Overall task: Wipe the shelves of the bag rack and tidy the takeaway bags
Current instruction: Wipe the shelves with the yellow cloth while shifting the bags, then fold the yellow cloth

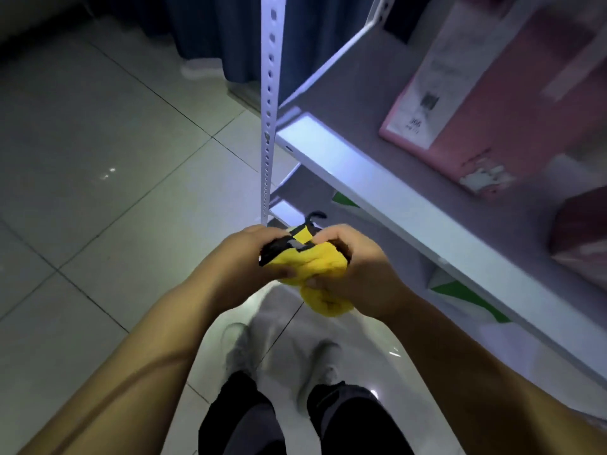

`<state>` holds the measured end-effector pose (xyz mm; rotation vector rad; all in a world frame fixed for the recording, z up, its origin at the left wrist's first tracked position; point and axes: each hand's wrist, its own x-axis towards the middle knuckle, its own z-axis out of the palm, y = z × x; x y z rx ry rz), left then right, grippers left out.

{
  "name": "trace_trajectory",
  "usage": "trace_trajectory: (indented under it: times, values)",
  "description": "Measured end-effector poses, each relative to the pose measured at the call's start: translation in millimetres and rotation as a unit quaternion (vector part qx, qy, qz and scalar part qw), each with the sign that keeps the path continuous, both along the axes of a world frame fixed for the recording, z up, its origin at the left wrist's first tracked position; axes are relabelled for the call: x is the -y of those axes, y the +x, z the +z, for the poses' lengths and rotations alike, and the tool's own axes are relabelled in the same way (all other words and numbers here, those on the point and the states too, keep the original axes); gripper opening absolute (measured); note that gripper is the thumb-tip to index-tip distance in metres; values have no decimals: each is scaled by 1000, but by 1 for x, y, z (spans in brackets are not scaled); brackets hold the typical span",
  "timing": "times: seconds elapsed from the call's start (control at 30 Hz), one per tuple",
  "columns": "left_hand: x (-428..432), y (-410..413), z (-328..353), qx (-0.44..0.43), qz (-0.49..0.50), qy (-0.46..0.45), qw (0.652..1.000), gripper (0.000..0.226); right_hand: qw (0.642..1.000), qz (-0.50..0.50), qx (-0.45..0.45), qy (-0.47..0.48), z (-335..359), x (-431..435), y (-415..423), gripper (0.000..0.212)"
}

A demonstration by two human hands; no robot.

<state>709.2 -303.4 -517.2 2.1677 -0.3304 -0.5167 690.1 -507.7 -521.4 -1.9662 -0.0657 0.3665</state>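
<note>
Both hands met in front of the person's body, each clenched on the same yellow cloth (317,269). The left hand (256,254) gripped the cloth's left end, where a black strip (272,250) ran along the edge, with the thumb underneath and the fingers curled over the top. The right hand (353,266) grasped the bunched right end, and a loose fold hung down below its thumb. Just beyond the left hand's knuckles rose the white perforated upright (269,110) of the bag rack. Its shelf (354,174) stretched away above and to the right of the right hand, apart from both hands. On that shelf, well beyond the right hand, stood a pink package (476,103) with a white label, blurred, and a second pink item (581,234) sat farther right. Under the shelf, to the right of the right hand, green-and-white bags (466,297) showed on a lower level. Below the hands were the person's pale shoes (236,346) on the glossy tiled floor (98,159), which spread out to the left of the left hand. A dark curtain (210,27) hung far beyond the hands.
</note>
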Motion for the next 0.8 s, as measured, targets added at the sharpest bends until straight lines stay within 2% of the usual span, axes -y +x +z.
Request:
trace_trajectory:
  times: [0.03,0.13,0.23,0.37,0.47,0.57,0.8]
  values:
    - [0,-3,18,3,22,9,1000,34,999,-26,-5,19,19,0,-4,65]
    - [1,-13,62,59,55,14,997,29,999,-27,8,-28,63,0,-16,94]
    - [1,-19,100,116,48,8,992,33,999,-34,33,-28,98,-3,-31,102]
    - [-3,-35,137,146,8,-14,989,34,994,-83,44,-62,138,-16,-67,93]
    - [-8,-51,159,160,-42,-29,986,32,985,-145,59,-73,161,-29,-97,75]
    - [-15,-72,181,182,-80,-13,980,30,971,-204,87,-85,183,-43,-133,54]
    - [-18,-123,234,210,-111,-25,971,27,925,-299,165,-167,231,-55,-195,33]
